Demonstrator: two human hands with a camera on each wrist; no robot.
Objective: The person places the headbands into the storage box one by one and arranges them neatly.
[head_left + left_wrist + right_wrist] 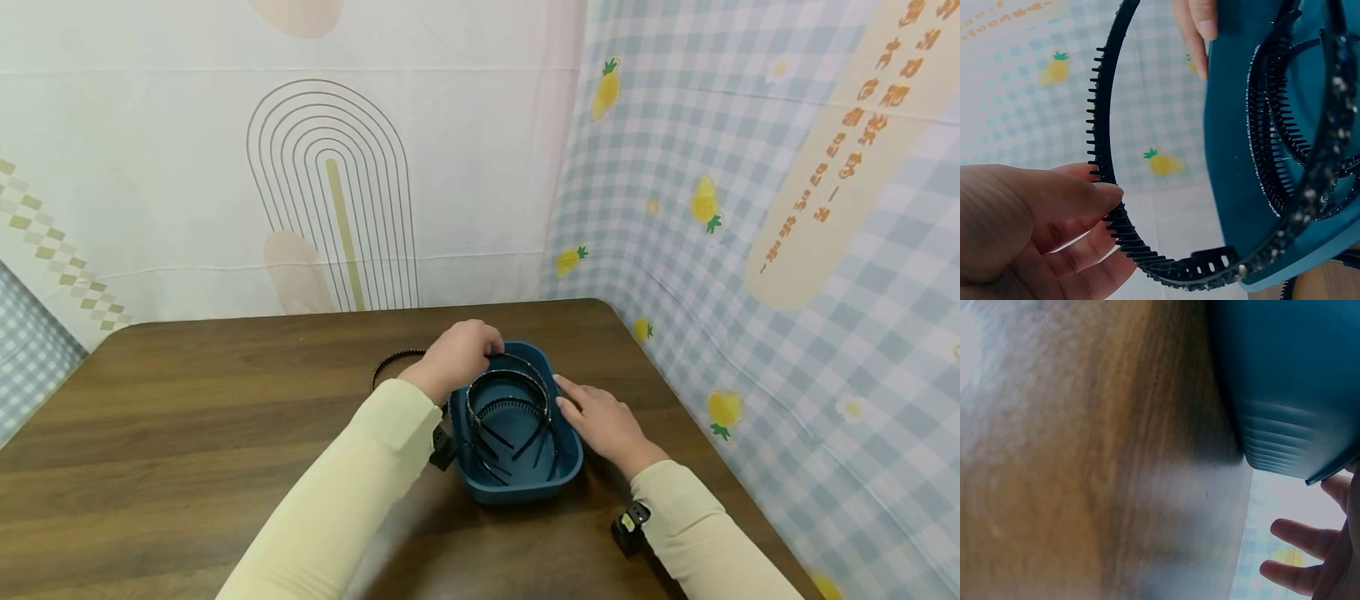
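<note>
A blue plastic tub stands on the brown table and holds several black toothed headbands. My left hand pinches a black toothed headband at the tub's far left rim; in the left wrist view my thumb and fingers grip its band beside the tub's rim. My right hand rests with straight fingers against the tub's right side; its fingers show next to the tub wall in the right wrist view.
Another black headband lies on the table left of the tub, partly hidden by my left hand. Patterned cloth backdrops rise behind and to the right. The table's right edge runs close to my right arm.
</note>
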